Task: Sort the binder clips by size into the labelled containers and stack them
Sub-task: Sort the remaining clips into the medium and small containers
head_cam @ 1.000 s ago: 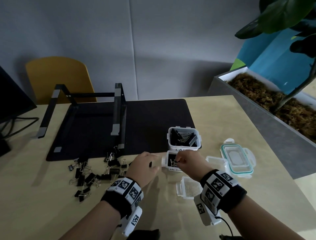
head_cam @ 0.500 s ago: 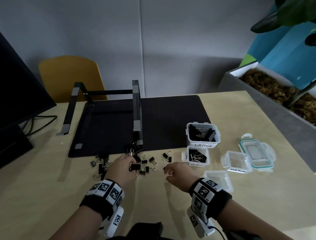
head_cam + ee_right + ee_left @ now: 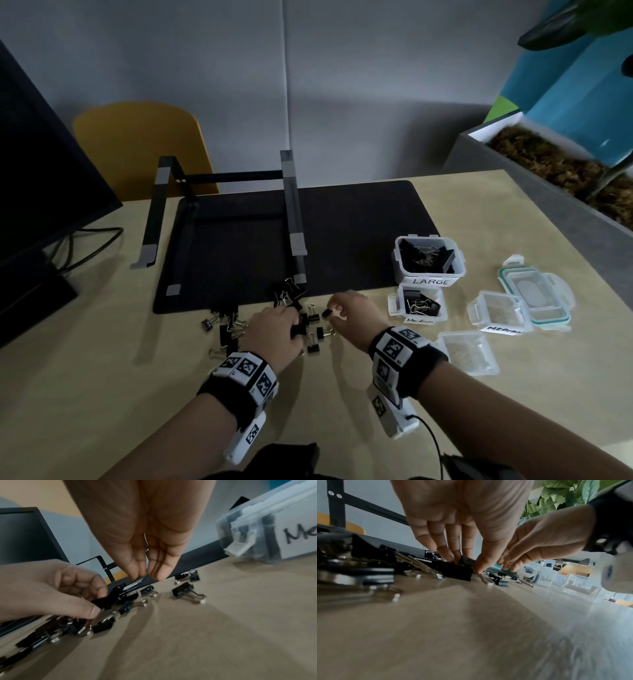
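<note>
Several black binder clips [image 3: 236, 329] lie scattered on the wooden table by the mat's front edge. My left hand [image 3: 296, 325] is down in the pile and pinches a mid-sized black clip [image 3: 458, 570] between thumb and fingers. Just right of it, my right hand [image 3: 330, 310] pinches a small black clip [image 3: 326, 312], with its fingertips [image 3: 159, 574] closed round it just above the table. The tub labelled LARGE [image 3: 430, 281] and the smaller tub labelled Medium [image 3: 419, 320] each hold clips. A second small tub [image 3: 498, 315], also labelled medium, looks empty.
A teal-rimmed lid [image 3: 534, 294] and a clear lid [image 3: 467, 353] lie right of the tubs. A black mat [image 3: 359, 240] carries a black metal stand [image 3: 291, 212]. A monitor [image 3: 41, 192] is at left, a yellow chair [image 3: 137, 147] behind and a planter [image 3: 565, 171] at right.
My right hand left the Medium tub and swung left to the loose clips, where it now pinches one. My left hand reached into the pile and took hold of a clip.
</note>
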Action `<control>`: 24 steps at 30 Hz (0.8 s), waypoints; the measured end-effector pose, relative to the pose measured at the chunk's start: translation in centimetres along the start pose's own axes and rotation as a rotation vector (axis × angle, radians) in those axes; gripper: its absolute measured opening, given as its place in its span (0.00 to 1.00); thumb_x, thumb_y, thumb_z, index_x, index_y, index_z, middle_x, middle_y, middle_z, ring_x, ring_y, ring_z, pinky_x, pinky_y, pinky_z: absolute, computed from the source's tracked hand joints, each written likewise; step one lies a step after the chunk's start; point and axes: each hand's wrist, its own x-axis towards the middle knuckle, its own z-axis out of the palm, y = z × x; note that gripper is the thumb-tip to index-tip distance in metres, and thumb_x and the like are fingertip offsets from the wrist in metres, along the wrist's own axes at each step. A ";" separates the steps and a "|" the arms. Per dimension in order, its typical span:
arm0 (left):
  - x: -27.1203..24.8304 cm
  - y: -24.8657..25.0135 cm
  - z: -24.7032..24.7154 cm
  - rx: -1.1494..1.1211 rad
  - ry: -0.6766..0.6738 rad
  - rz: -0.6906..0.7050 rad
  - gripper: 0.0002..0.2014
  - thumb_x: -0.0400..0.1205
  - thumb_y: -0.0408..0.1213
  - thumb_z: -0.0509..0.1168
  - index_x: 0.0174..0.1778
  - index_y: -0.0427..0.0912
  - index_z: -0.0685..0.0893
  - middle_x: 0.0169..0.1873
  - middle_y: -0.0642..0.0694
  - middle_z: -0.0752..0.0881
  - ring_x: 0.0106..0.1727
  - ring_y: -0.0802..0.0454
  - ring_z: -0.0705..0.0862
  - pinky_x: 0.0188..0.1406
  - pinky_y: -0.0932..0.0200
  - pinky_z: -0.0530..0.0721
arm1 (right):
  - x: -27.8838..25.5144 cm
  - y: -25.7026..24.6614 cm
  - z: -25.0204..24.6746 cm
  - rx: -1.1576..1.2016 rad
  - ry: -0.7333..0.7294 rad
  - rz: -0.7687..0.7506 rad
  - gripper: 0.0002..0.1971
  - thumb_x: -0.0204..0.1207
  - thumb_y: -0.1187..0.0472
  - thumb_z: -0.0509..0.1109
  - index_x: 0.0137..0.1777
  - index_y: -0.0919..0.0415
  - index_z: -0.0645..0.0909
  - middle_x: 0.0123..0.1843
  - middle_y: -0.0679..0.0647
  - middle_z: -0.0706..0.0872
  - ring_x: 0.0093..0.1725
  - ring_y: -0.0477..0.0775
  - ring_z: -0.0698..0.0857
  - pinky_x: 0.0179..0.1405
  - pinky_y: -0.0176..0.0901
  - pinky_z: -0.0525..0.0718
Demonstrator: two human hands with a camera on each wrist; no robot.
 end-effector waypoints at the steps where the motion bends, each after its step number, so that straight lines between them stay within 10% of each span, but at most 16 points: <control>1: 0.0 0.0 -0.1 -0.014 0.009 0.000 0.10 0.77 0.44 0.63 0.52 0.48 0.79 0.47 0.54 0.82 0.51 0.52 0.80 0.54 0.58 0.77 | 0.6 -0.2 0.0 -0.004 -0.003 0.007 0.13 0.76 0.61 0.65 0.60 0.59 0.80 0.60 0.56 0.81 0.56 0.55 0.82 0.56 0.43 0.80; 5: -0.4 -0.5 -0.6 -0.173 0.000 -0.064 0.05 0.76 0.39 0.65 0.45 0.50 0.76 0.38 0.53 0.82 0.40 0.53 0.81 0.40 0.59 0.81 | 2.8 -1.5 0.3 -0.030 -0.049 0.003 0.19 0.75 0.64 0.64 0.66 0.55 0.77 0.66 0.54 0.78 0.62 0.56 0.80 0.61 0.48 0.81; 11: -0.5 -1.1 -0.6 -0.343 -0.028 -0.084 0.10 0.79 0.37 0.65 0.55 0.51 0.81 0.51 0.55 0.85 0.36 0.66 0.79 0.42 0.68 0.77 | 5.7 -3.2 1.4 -0.235 -0.234 -0.087 0.26 0.79 0.65 0.61 0.77 0.51 0.68 0.73 0.58 0.71 0.73 0.64 0.69 0.72 0.51 0.72; 17: -0.4 -0.9 -1.0 -0.405 -0.034 -0.094 0.17 0.79 0.34 0.63 0.63 0.51 0.82 0.59 0.53 0.83 0.57 0.56 0.82 0.58 0.64 0.79 | 5.9 -3.2 1.5 -0.293 -0.152 -0.004 0.15 0.78 0.57 0.64 0.64 0.58 0.77 0.64 0.60 0.75 0.67 0.64 0.72 0.59 0.50 0.78; 24: 0.5 0.4 -1.2 -0.493 -0.003 -0.134 0.08 0.78 0.39 0.67 0.51 0.52 0.87 0.48 0.55 0.88 0.49 0.59 0.85 0.54 0.61 0.83 | 4.6 -2.6 -0.1 -0.173 -0.030 0.053 0.15 0.72 0.62 0.66 0.59 0.61 0.73 0.58 0.59 0.79 0.57 0.61 0.79 0.47 0.46 0.77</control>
